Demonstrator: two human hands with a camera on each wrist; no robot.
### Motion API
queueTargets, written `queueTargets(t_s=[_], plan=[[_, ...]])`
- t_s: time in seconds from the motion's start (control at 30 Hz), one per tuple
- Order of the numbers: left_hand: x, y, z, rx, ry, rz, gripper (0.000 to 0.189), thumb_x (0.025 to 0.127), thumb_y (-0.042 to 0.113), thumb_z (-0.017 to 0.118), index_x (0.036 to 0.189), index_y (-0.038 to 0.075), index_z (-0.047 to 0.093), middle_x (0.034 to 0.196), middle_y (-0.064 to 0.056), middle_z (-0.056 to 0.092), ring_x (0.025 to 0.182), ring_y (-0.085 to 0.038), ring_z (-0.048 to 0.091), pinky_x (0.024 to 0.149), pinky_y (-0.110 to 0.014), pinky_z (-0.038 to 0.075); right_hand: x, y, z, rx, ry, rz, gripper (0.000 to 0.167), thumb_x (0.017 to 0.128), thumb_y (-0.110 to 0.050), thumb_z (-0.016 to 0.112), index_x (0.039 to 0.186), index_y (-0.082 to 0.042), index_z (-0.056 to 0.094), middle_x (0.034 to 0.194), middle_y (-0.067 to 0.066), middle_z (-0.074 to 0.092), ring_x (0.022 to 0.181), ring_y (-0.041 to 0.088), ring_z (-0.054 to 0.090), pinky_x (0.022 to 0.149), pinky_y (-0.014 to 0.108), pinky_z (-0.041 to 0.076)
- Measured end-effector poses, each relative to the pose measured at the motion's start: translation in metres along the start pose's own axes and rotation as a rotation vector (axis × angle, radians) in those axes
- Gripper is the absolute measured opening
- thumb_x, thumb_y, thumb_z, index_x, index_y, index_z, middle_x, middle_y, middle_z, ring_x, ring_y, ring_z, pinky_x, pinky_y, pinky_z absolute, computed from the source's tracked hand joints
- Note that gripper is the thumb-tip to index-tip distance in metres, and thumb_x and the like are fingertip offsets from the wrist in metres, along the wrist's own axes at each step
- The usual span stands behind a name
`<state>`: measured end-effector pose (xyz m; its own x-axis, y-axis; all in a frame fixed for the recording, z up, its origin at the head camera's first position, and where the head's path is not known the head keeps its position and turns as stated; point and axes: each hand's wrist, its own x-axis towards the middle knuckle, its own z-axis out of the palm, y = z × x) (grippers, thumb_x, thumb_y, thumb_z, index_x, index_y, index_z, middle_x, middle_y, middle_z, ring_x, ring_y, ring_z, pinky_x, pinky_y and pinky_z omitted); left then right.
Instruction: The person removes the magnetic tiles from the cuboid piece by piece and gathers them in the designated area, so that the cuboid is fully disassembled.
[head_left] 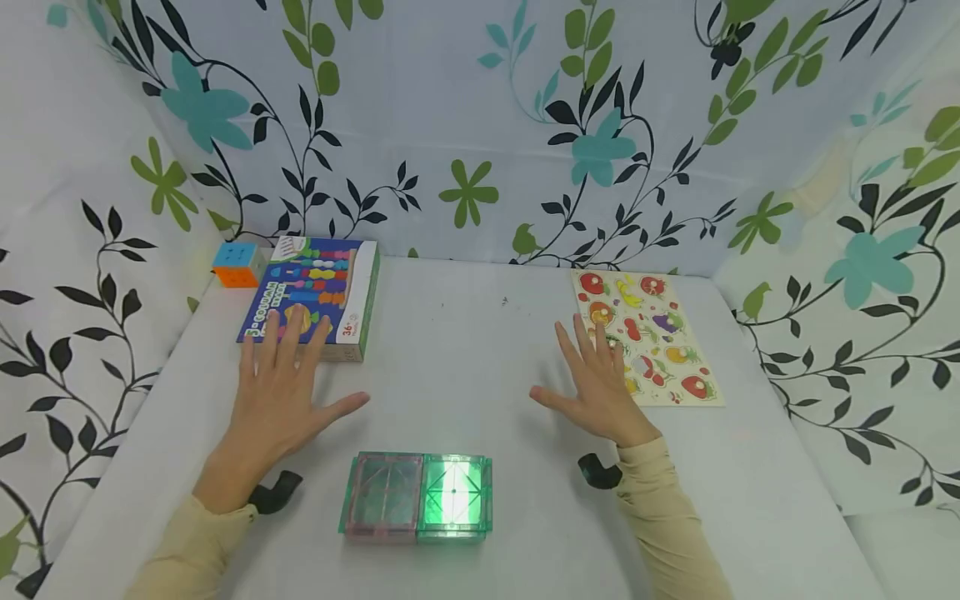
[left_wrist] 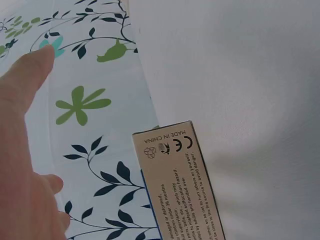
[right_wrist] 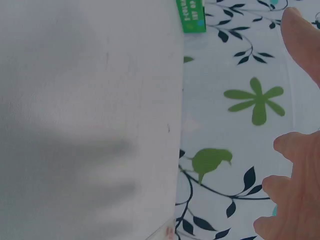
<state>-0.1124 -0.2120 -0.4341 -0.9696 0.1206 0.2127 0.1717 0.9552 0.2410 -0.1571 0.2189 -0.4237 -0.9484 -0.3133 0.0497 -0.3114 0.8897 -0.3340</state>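
My left hand [head_left: 281,396] is spread with straight fingers, its fingertips overlapping the near part of a blue toy box [head_left: 311,287] in the head view. Whether they touch the box cannot be told. In the left wrist view the box's printed cardboard side [left_wrist: 175,185] shows beside the hand. My right hand [head_left: 596,383] is spread too, its fingers over the left edge of a fruit-picture board [head_left: 675,342]. Neither hand holds anything. Between the forearms, near the front, lie translucent tiles, a pinkish stack [head_left: 386,496] next to a green one [head_left: 453,497].
A blue and orange cube [head_left: 238,265] stands at the back left, beside the box. The white table [head_left: 465,358] ends at a leaf-patterned cloth [head_left: 465,125] behind it. Dark wrist-camera mounts [head_left: 276,492] jut inward from both wrists.
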Motion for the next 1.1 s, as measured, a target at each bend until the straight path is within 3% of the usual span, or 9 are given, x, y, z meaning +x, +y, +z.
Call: queueTargets(t_s=[0.1, 0.2, 0.27, 0.37, 0.53, 0.63, 0.73, 0.9, 1.1], plan=[[-0.009, 0.004, -0.006, -0.008, 0.034, 0.056, 0.110, 0.080, 0.073, 0.069, 0.162, 0.013, 0.027, 0.173, -0.017, 0.007, 0.160, -0.041, -0.001, 0.123, -0.071, 0.005, -0.005, -0.014, -0.004, 0.065, -0.025, -0.067, 0.105, 0.087, -0.062, 0.070, 0.166, -0.022, 0.014, 0.175, 0.008, 0.001, 0.160, 0.040, -0.011, 0.122, 0.074, -0.002], [-0.020, 0.011, -0.013, -0.056, 0.088, 0.143, 0.095, 0.080, 0.063, 0.076, 0.152, 0.009, 0.045, 0.166, -0.016, 0.031, 0.154, -0.039, 0.023, 0.121, -0.069, 0.021, -0.013, -0.030, -0.008, 0.169, -0.063, -0.138, 0.102, 0.087, -0.056, 0.074, 0.166, -0.025, 0.016, 0.175, 0.005, 0.009, 0.161, 0.038, -0.002, 0.124, 0.072, 0.004], [-0.029, 0.016, -0.015, -0.117, 0.109, 0.206, 0.085, 0.079, 0.056, 0.081, 0.144, 0.009, 0.055, 0.157, -0.014, 0.047, 0.147, -0.038, 0.038, 0.115, -0.065, 0.033, -0.022, -0.042, -0.010, 0.248, -0.099, -0.174, 0.099, 0.086, -0.051, 0.077, 0.165, -0.028, 0.021, 0.173, 0.004, 0.019, 0.161, 0.036, 0.009, 0.124, 0.071, 0.012], [-0.042, 0.027, -0.014, -0.249, 0.082, 0.285, 0.078, 0.077, 0.050, 0.086, 0.140, 0.013, 0.059, 0.147, -0.007, 0.059, 0.138, -0.032, 0.051, 0.109, -0.060, 0.044, -0.034, -0.059, -0.009, 0.334, -0.159, -0.221, 0.092, 0.084, -0.049, 0.082, 0.160, -0.032, 0.033, 0.168, 0.002, 0.033, 0.156, 0.034, 0.027, 0.121, 0.067, 0.027], [-0.059, 0.045, -0.005, -0.419, -0.084, 0.341, 0.092, 0.073, 0.064, 0.084, 0.150, 0.029, 0.049, 0.150, 0.004, 0.056, 0.137, -0.024, 0.054, 0.105, -0.056, 0.052, -0.048, -0.083, 0.003, 0.305, -0.183, -0.372, 0.086, 0.074, -0.056, 0.087, 0.148, -0.027, 0.054, 0.151, -0.003, 0.052, 0.141, 0.026, 0.050, 0.111, 0.055, 0.046], [-0.064, 0.053, 0.002, -0.453, -0.188, 0.343, 0.102, 0.069, 0.074, 0.081, 0.154, 0.035, 0.041, 0.152, 0.008, 0.053, 0.137, -0.019, 0.055, 0.103, -0.052, 0.054, -0.053, -0.092, 0.014, 0.216, -0.153, -0.466, 0.086, 0.070, -0.066, 0.085, 0.141, -0.023, 0.061, 0.142, -0.008, 0.056, 0.131, 0.017, 0.056, 0.105, 0.045, 0.050], [-0.067, 0.058, 0.008, -0.450, -0.244, 0.351, 0.106, 0.065, 0.077, 0.081, 0.153, 0.034, 0.041, 0.148, 0.011, 0.055, 0.130, -0.012, 0.058, 0.101, -0.045, 0.057, -0.056, -0.097, 0.026, 0.142, -0.117, -0.515, 0.088, 0.067, -0.073, 0.083, 0.136, -0.021, 0.065, 0.134, -0.009, 0.059, 0.120, 0.010, 0.059, 0.097, 0.036, 0.051], [-0.068, 0.060, 0.014, -0.428, -0.216, 0.382, 0.099, 0.065, 0.073, 0.084, 0.146, 0.027, 0.052, 0.136, 0.015, 0.061, 0.117, -0.003, 0.059, 0.093, -0.032, 0.059, -0.058, -0.101, 0.039, 0.107, -0.047, -0.532, 0.086, 0.065, -0.072, 0.084, 0.132, -0.021, 0.068, 0.126, -0.009, 0.062, 0.109, 0.007, 0.060, 0.087, 0.027, 0.050], [-0.072, 0.062, 0.018, -0.396, -0.155, 0.363, 0.095, 0.064, 0.071, 0.086, 0.142, 0.025, 0.057, 0.129, 0.016, 0.064, 0.111, 0.000, 0.059, 0.088, -0.030, 0.059, -0.058, -0.102, 0.042, 0.116, -0.019, -0.528, 0.080, 0.067, -0.069, 0.084, 0.130, -0.022, 0.069, 0.125, -0.009, 0.062, 0.108, 0.007, 0.061, 0.087, 0.028, 0.050]])
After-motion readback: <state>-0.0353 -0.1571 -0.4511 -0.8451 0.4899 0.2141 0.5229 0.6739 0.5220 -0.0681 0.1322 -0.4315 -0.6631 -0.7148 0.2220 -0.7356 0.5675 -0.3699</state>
